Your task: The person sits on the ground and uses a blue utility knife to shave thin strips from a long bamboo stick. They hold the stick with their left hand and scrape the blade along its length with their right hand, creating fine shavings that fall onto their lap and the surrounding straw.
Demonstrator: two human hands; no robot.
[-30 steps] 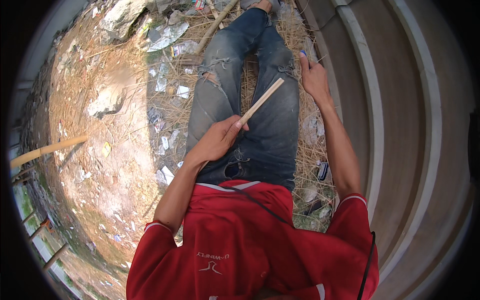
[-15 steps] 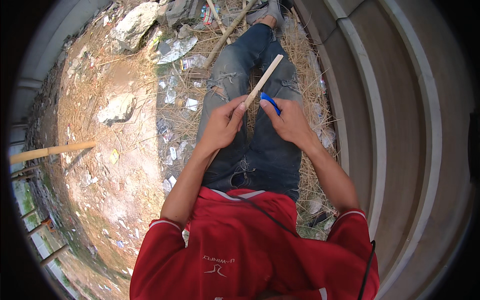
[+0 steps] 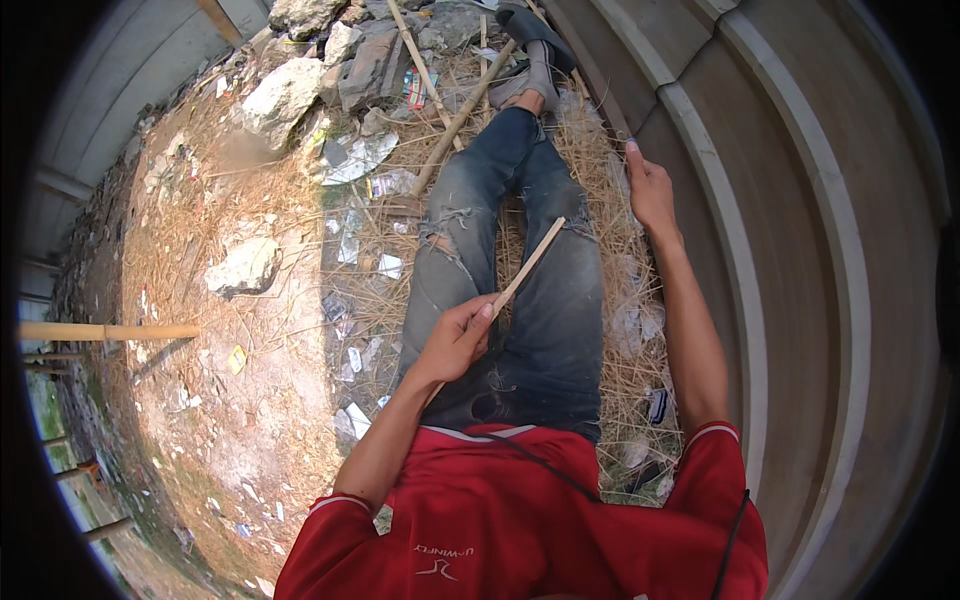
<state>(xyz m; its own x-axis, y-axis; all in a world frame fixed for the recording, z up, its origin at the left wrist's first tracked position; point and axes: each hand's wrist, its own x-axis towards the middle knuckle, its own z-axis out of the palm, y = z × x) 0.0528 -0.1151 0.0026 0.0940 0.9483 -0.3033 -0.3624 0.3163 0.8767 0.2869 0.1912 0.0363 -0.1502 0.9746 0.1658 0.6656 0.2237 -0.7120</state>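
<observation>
My left hand (image 3: pixel 458 340) is closed around a thin, pale strip of split wood or bamboo (image 3: pixel 533 262) above my lap. The strip slants up to the right across my thighs, and its lower end runs back under my wrist. My right hand (image 3: pixel 652 192) is stretched out ahead and to the right, beside the ribbed wall and away from the strip. Its thumb points forward and the other fingers look curled. Whatever it may hold is hidden; no blue tool shows in it now.
A ribbed metal wall (image 3: pixel 800 250) runs close along my right side. Straw and litter cover the ground around my outstretched legs (image 3: pixel 460 230). Rocks (image 3: pixel 285 100) and poles (image 3: pixel 463 125) lie ahead. A bamboo pole (image 3: pixel 110 331) juts in from the left.
My right hand has moved from beside the strip, forward and right to the wall; the blue tool it held is out of sight. My left hand still holds the strip, now lower in view.
</observation>
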